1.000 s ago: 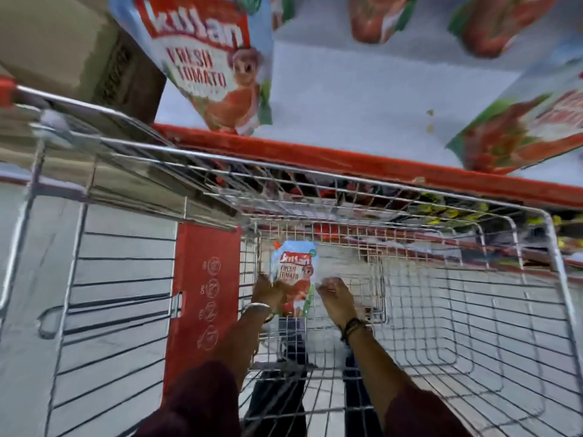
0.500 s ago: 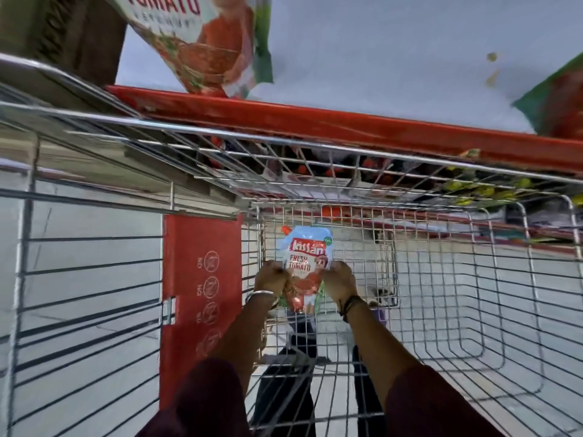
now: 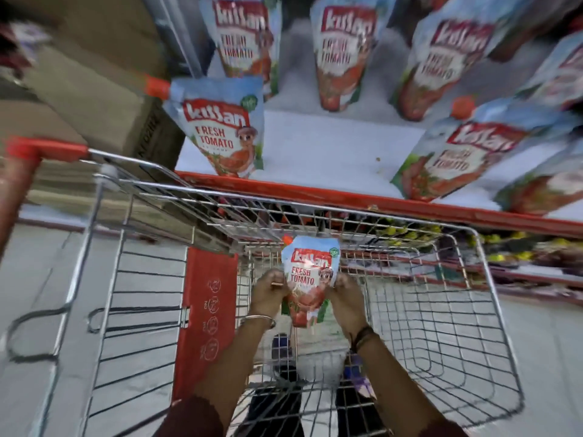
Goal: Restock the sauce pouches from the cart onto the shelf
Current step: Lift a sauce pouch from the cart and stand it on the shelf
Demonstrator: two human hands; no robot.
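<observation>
Your left hand (image 3: 269, 290) and right hand (image 3: 345, 298) both grip one sauce pouch (image 3: 310, 279) over the wire cart (image 3: 492, 310). The white shelf (image 3: 331, 152) fills the upper frame; pouches at upper right blur.

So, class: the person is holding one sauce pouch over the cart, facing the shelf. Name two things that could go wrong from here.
1. Both hands, left and right, pinch the held pouch only by its side edges, so it might slip and drop into the cart.
2. The bare patch of shelf sits between standing pouches, such as the front-left pouch; reaching in could knock one over.
</observation>
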